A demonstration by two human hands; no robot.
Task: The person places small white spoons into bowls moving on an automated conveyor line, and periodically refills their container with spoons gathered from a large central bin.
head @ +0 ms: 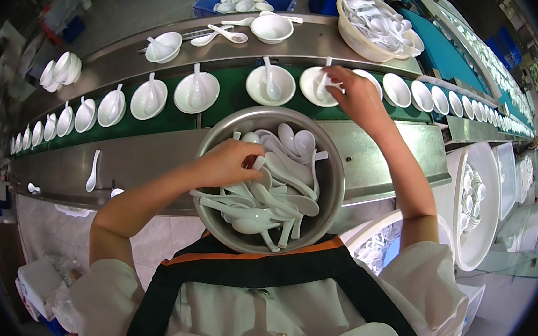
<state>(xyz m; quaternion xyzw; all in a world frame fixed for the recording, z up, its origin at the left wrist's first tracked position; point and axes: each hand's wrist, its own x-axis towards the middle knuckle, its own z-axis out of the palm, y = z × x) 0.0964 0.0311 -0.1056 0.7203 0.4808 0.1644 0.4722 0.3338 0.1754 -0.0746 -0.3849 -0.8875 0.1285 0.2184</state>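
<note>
A round steel basin point(335, 207) full of white ceramic soup spoons point(249, 224) rests against the apron in front of me. My left hand point(238, 163) is over the basin's left part, its thumb and fingers closed on the handle of a white spoon point(260, 174). My right hand point(348, 86) is at a white bowl point(310, 86) on the green conveyor belt point(230, 95); a spoon point(324, 89) stands in that bowl. Whether my right fingers hold anything is hard to tell. Left of it, another bowl point(254, 90) has a spoon leaning in it.
Bowls with spoons run left along the belt, bowls without visible spoons run right. The steel ledge behind bears loose spoons point(235, 37), bowls point(271, 28) and a plastic basin point(346, 28) of spoons. A single spoon point(92, 176) lies on the near steel ledge point(154, 158).
</note>
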